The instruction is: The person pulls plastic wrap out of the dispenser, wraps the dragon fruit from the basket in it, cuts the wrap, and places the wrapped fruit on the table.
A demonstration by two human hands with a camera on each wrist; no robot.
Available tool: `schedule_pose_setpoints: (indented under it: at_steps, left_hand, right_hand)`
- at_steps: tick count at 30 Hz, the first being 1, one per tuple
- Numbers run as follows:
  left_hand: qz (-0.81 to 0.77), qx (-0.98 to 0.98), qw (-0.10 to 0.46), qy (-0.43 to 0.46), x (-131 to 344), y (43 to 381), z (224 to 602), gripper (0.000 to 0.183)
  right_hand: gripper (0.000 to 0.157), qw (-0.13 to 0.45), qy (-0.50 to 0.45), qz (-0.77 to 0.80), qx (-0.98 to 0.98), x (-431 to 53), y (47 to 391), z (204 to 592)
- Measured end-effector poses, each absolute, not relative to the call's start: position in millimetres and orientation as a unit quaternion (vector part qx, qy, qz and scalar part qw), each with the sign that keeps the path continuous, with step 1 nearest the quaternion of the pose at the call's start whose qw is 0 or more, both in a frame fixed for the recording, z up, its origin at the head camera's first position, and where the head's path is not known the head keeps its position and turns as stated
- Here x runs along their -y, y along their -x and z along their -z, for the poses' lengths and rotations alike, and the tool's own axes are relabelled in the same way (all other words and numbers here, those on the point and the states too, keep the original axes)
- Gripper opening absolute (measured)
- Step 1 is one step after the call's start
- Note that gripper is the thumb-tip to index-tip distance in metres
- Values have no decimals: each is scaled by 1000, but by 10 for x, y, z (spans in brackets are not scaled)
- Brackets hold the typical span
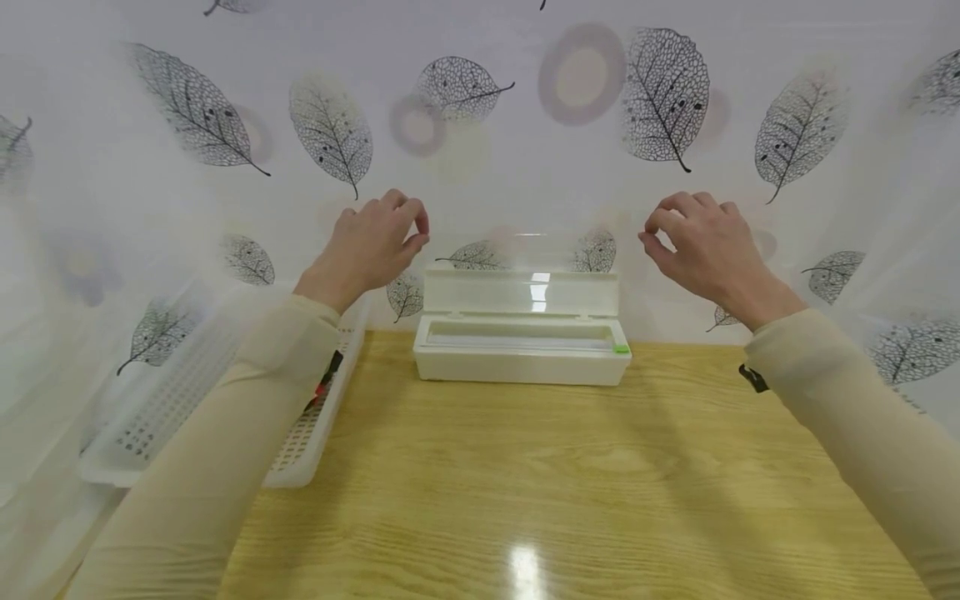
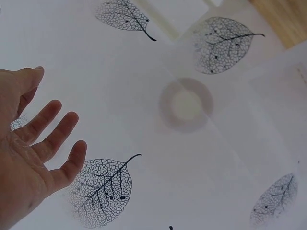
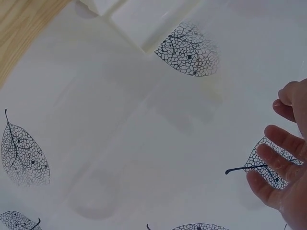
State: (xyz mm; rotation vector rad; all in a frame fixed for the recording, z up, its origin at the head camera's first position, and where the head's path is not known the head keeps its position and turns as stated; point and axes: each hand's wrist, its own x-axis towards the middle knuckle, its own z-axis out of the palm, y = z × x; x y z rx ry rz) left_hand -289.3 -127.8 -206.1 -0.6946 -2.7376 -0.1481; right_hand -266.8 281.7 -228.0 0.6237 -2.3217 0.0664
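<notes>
A white slotted basket (image 1: pixel 298 473) stands at the left of the wooden worktop (image 1: pixel 525 467), near a leaf-patterned curtain (image 1: pixel 495 33).

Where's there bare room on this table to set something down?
The wooden table is bare in front of the white box, right of the basket, and between box and right sleeve. Crowded: the left, where the basket sits.

Leaf-print sheeting (image 1: pixel 502 192) screens off this tabletop workspace (image 1: pixel 525 467).
</notes>
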Motion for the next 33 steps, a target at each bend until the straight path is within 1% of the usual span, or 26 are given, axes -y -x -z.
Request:
schedule_pose_setpoints:
  at_steps: [9,16,21,33]
  left_hand:
    - [49,952,173,246,1299,2893,2016,19]
    - [54,955,164,241,1324,2892,2019,20]
    - [56,954,167,244,1329,2897,2023,20]
    - [53,956,159,239,1317,2874,2036,20]
  right_hand:
    - [7,379,-251,-15,891,-2800,2688,2209]
    - [8,372,-244,-17,895,-2771,2682,2187]
    - [9,368,-236,-18,899,-2764,2672,2182]
    - [8,380,-242,-13,893,-2759,2650,2217]
